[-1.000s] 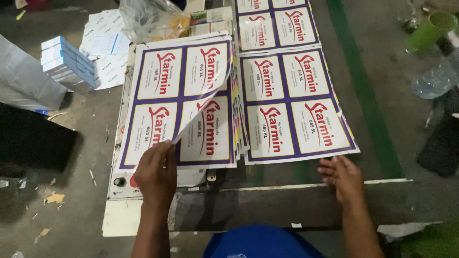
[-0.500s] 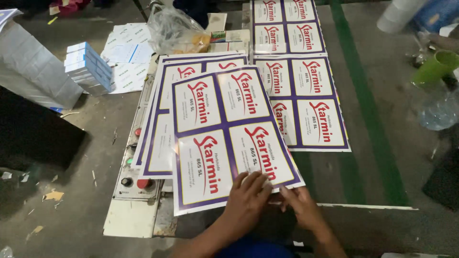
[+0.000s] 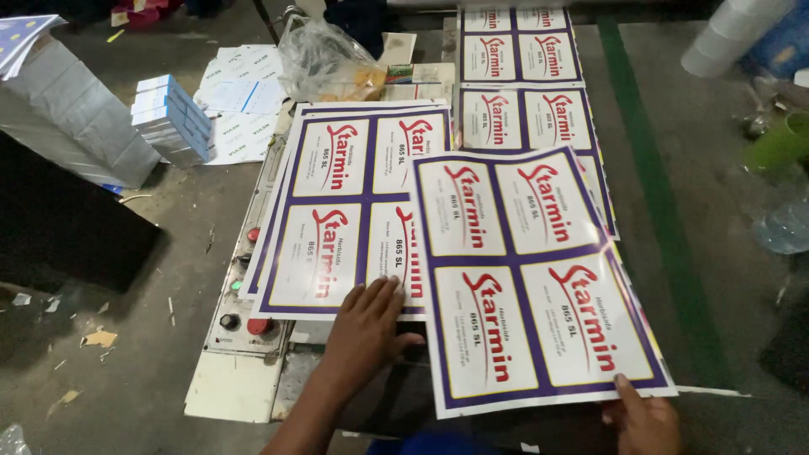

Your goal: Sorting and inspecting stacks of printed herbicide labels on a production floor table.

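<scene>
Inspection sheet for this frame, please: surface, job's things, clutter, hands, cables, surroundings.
Surface: grey machine bed with red and green control buttons.
Job's things: loose label sheet, tilted, over the stack of label sheets; further sheets behind.
Clutter: clear plastic bag, blue and white booklets, paper scraps.
Hands: left hand flat on the stack; right hand holds the loose sheet's lower edge.
Cables: nothing seen.
Surroundings: concrete floor with a green stripe, green cup.

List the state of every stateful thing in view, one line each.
Lifted label sheet: raised, tilted, held at near edge by right hand.
Label stack: flat, left hand pressing near edge.
Far sheets: flat.
Plastic bag: crumpled.
Small boxes: stacked.
</scene>
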